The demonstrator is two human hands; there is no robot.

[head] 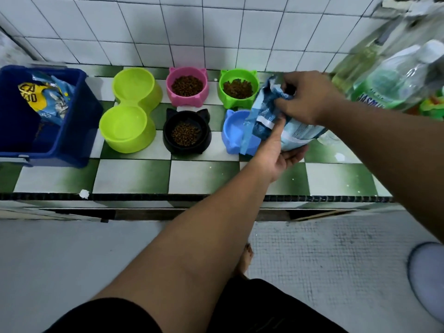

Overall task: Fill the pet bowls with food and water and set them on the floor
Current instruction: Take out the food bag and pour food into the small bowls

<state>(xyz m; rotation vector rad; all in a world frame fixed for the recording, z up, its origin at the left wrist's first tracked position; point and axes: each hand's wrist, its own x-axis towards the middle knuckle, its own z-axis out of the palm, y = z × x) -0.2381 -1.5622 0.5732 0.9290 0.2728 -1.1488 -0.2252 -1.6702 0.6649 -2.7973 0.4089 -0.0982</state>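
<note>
bag of cat food point(271, 121) up off the checkered counter point(199, 174), held in both my hands at the right end. left hand point(278, 155) under its lower end, palm up, fingers curled beneath, thumb pressed up along the bag's front: clamped on it. right hand point(310, 99) on top, fingers bunched tight round the crumpled upper end, pinching it closed in a fistful. bag leans left, its lower flap hanging over the right part of the blue cat-ear bowl point(231, 131) and hiding that side of it.

kibble point(187, 85) in the pink bowl point(185, 99), also in the green bowl point(236, 103) and the black bowl point(187, 149). lime double bowl point(132, 109) to their left. further left a blue bin point(72, 131) with a second food bag point(48, 97) in it. clear bottles point(394, 85) close on my right, blurred.
</note>
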